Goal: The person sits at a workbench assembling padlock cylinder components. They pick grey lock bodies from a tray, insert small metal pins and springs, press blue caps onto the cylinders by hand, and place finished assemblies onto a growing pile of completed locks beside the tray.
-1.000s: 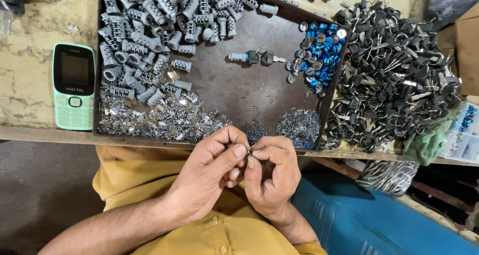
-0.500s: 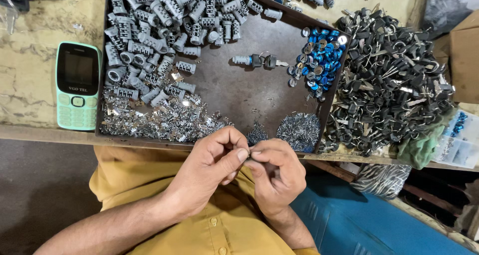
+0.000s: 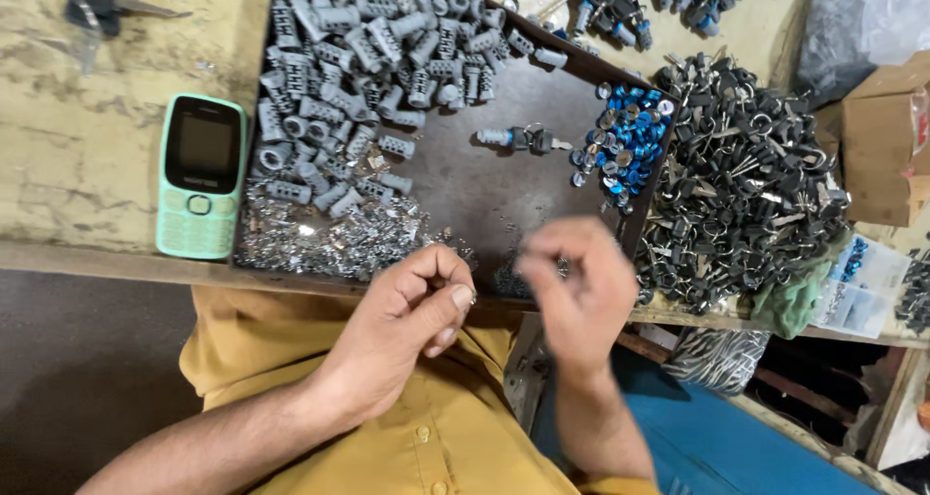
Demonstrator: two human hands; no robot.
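Standing over the bench: person's left hand (image 3: 412, 306) is curling at the near edge of the dark tray (image 3: 484, 190), thumb and forefinger pinching something tiny and metallic near the thumb tip, too small to identify. Right hand (image 3: 576, 287) is blurring just beside it, fingers bunched together and pointing down over the tray edge; can't tell whether it's gripping anything. Grey lock cylinders (image 3: 358, 59) are piling in the tray's far-left part, small silvery bits (image 3: 329, 243) are heaping along the near-left edge, blue caps (image 3: 625, 137) are sitting at the right side, and one cylinder with a key fitted (image 3: 518, 139) is lying alone mid-tray. Black-headed keys (image 3: 746, 180) are heaping on the tabletop (image 3: 68, 166) right of the tray; a mint-green phone (image 3: 201, 175) is lying left of it. Risk as I judge it: the pinched piece is sitting off the tray, over the lap, so a slip probably sends it to the floor. Silvery heap is crowding the near edge, so a wrist brush could sweep bits off.
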